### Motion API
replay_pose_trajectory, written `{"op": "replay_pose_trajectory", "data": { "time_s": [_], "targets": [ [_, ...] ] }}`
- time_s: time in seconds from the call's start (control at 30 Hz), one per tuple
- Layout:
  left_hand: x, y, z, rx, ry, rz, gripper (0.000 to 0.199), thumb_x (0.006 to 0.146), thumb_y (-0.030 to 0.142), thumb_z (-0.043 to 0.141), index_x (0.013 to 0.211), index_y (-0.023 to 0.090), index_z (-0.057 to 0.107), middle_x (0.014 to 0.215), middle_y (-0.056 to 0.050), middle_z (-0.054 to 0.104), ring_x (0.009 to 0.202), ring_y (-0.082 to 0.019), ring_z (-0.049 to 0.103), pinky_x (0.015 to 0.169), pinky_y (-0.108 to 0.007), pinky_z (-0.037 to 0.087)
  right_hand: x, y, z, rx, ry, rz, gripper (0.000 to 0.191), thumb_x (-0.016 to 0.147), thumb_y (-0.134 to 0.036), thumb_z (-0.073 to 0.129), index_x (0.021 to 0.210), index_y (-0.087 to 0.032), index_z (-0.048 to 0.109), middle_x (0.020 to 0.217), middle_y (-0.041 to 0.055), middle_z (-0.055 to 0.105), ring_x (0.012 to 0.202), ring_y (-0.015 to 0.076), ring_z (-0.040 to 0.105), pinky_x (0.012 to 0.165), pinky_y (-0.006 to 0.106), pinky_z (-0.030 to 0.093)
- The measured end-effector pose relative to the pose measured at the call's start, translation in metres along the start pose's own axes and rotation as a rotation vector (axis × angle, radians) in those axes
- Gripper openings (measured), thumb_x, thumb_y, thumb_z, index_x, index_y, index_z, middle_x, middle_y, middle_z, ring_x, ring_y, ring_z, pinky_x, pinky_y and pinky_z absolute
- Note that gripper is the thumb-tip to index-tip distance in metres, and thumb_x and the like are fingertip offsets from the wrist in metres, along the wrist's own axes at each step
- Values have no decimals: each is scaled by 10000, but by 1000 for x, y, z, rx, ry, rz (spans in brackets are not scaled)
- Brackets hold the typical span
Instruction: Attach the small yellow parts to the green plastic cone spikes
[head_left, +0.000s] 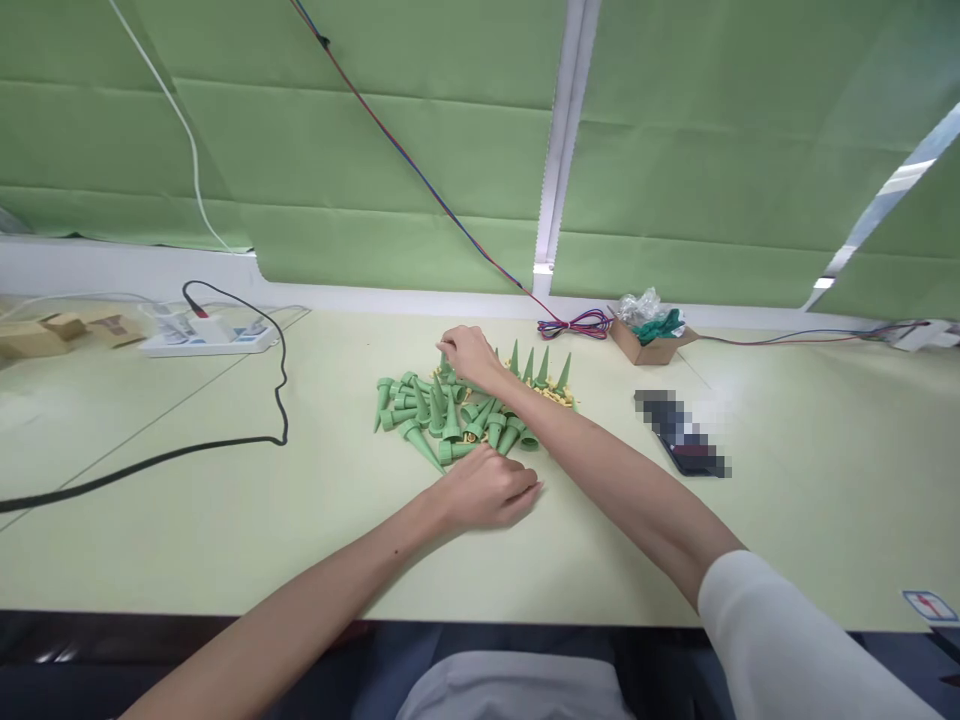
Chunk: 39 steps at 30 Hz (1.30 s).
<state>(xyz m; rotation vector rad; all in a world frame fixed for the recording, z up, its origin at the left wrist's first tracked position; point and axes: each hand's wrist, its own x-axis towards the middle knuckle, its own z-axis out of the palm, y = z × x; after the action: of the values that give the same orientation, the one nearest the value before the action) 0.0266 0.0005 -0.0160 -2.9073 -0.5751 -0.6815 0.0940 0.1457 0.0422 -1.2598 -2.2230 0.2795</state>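
My right hand [470,357] reaches across to the far side of a heap of green hollow cone spikes [437,412]. Its fingers are pinched together, with the pointed end of one green spike showing right below the fingertips. My left hand [493,488] rests on the table at the near edge of the heap, fingers curled in; whatever they hold is hidden. Behind my right forearm, several green spikes [542,368] stand point up in a row, with small yellow pieces [556,396] at their bases. More yellow bits lie among the heaped spikes.
A small cardboard box [651,346] with plastic and green cloth stands at the back right. A dark, partly blurred flat object [679,435] lies right of my forearm. At left are a power strip [214,338] and a black cable [283,400]; coiled wire [577,325] lies behind.
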Motion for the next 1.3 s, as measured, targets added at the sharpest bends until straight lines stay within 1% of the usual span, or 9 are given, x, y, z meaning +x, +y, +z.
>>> {"op": "replay_pose_trajectory", "data": {
  "time_s": [0.1,0.27,0.4,0.53,0.77,0.93,1.03,1.17,1.3],
  "targets": [
    [1,6,0,-14,6,11,423,970,257,433,556,173,430,469,4,475,391,-96,336,477,-321,144,2,1,1,-64,-22,63,304,994,-296,433,762,-196,601,797,85,606,694,206,542,644,302,375],
    [5,11,0,-51,18,21,411,970,258,433,567,176,442,474,3,488,400,-100,340,477,-318,140,4,1,1,-168,-32,58,262,1003,-287,397,853,-194,590,886,110,617,777,239,569,688,327,416],
    [6,9,0,-88,14,-25,408,968,261,425,568,178,432,477,5,486,403,-98,327,475,-315,144,2,-1,-1,-222,-29,83,241,1002,-266,396,885,-181,588,917,128,627,815,263,587,721,354,438],
    [6,7,1,-142,-11,-70,417,960,258,435,552,178,400,462,14,442,402,-96,308,474,-313,160,-3,-1,-2,-188,8,92,269,1005,-301,403,871,-189,608,948,130,635,852,271,586,734,357,435],
    [5,9,2,-186,-33,-60,415,957,260,430,555,178,372,452,22,383,409,-92,244,484,-304,166,-10,6,5,-90,72,53,301,1019,-341,385,923,-213,640,898,88,640,891,246,573,737,313,402],
    [5,7,5,-220,-55,-55,404,950,247,431,558,175,369,457,23,378,423,-92,222,491,-291,186,-10,5,6,-109,47,58,326,1027,-347,362,923,-209,638,888,91,638,853,239,569,729,310,400],
    [5,6,7,-234,-56,-54,392,940,231,440,559,176,367,462,25,378,427,-92,220,491,-288,194,-6,4,7,-120,25,70,297,1021,-337,373,951,-206,629,937,105,636,856,249,577,728,326,418],
    [5,7,7,-235,-49,-58,387,929,209,444,550,177,369,461,26,378,423,-90,219,489,-290,203,-2,7,11,-121,-8,82,224,1006,-309,415,1011,-205,613,1020,125,631,926,270,591,781,363,449],
    [6,9,6,-236,-51,-56,396,932,217,451,549,175,356,459,29,356,427,-90,198,482,-290,197,-4,13,15,-110,-20,74,207,995,-300,432,1025,-202,612,1024,132,639,985,282,587,820,378,459]
  ]
}}
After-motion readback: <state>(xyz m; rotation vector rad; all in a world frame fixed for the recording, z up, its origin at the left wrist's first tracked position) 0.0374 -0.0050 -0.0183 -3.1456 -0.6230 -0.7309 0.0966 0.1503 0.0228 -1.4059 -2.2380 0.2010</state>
